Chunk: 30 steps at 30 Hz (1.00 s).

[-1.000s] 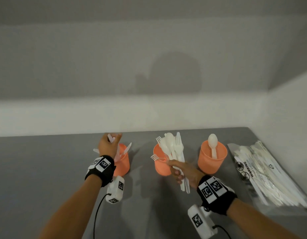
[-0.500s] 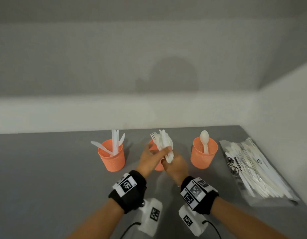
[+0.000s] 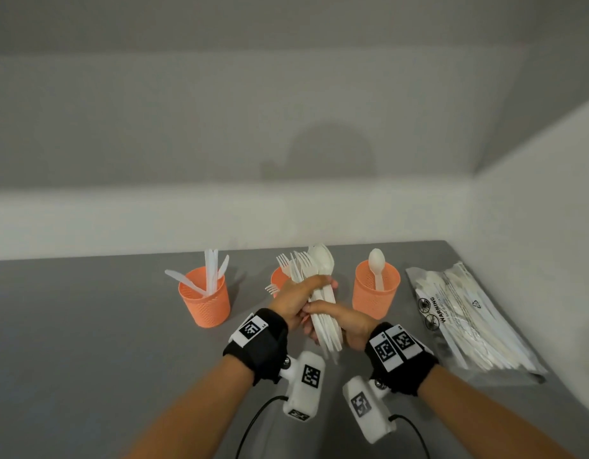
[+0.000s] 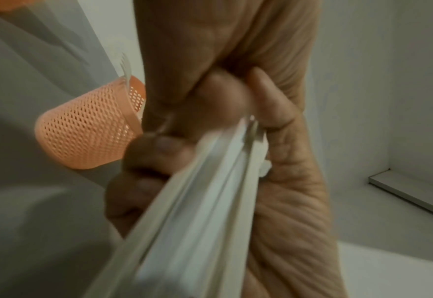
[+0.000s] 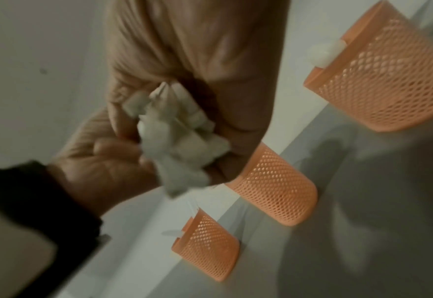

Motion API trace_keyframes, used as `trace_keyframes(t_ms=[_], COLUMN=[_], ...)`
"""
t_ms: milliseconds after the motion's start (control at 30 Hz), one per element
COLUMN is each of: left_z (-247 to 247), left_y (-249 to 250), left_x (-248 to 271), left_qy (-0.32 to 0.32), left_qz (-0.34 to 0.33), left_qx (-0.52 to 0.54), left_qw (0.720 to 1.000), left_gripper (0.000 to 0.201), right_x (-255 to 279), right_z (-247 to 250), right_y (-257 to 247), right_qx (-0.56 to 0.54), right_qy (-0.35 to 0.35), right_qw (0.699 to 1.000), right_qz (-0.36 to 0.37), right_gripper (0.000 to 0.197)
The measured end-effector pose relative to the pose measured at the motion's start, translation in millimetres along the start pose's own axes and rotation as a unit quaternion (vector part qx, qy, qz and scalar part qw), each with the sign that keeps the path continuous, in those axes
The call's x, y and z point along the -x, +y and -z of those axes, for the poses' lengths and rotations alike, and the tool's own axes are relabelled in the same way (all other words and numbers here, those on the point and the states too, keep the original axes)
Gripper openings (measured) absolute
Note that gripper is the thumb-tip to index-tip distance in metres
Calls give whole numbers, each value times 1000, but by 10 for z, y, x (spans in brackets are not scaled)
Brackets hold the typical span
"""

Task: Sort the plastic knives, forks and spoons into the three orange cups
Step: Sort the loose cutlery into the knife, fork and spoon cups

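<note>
While both hands meet, left hand (image 3: 294, 298) and right hand (image 3: 344, 323) grip the bundle of white plastic cutlery (image 3: 319, 293), heads pointing away, handles toward the person.

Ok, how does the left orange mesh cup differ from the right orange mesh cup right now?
The left orange mesh cup holds several white plastic knives, some upright, one leaning far out to the left; the right orange mesh cup holds a single white plastic spoon, standing bowl up. The left cup stands apart from both hands; the right cup stands close beside the right hand. Both are upright on the grey table.
</note>
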State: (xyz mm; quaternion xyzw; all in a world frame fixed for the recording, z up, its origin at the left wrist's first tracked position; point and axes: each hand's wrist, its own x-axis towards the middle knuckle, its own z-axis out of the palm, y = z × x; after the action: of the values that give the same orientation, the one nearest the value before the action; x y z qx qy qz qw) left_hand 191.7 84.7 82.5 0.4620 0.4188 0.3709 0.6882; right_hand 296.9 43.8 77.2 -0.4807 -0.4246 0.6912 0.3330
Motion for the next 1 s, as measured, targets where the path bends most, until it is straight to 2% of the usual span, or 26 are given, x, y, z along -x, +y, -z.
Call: trace_keyframes(t_ms=[100,167,267,333,367,433,633,767,833,933,1000], left_z=[-1,10,50,80,84,78,73,108,85,42,48], left_y=[17,28,27,34,38,39,35,36,12,-50,-62], left_x=[17,13,-32,-40,-35,-31,-56,-62,-52,-19,-12], left_qy=[-26,-6,104,168,179,180,178,204,207,165,166], left_qz=[-4,-21,-56,-95,-104,-111,-95,-84,-87,-90,-104], left_qx=[-7,-15,17,7,-4,-20,10,40,3,-81,-102], left_qw=[1000,1000,993,981,978,977,979,975,975,979,975], left_gripper=[8,22,39,26,15,6,15,18,17,22,25], right_x=[-30,-32,-43,-51,-55,-68,-78,-53,-61,-78,-77], right_z=[-10,16,110,158,175,190,152,167,171,159,158], right_y=[57,82,116,126,132,151,155,169,174,186,194], right_qx=[-53,-68,-79,-73,-62,-32,-8,-29,-19,4,-2], right_qy=[12,34,68,86,92,98,95,95,102,104,103], right_qw=[998,997,994,992,992,992,993,992,991,990,990], right_qz=[9,18,46,63,67,71,74,79,88,99,95], right_gripper=[10,11,15,20,23,24,10,16,16,13,13])
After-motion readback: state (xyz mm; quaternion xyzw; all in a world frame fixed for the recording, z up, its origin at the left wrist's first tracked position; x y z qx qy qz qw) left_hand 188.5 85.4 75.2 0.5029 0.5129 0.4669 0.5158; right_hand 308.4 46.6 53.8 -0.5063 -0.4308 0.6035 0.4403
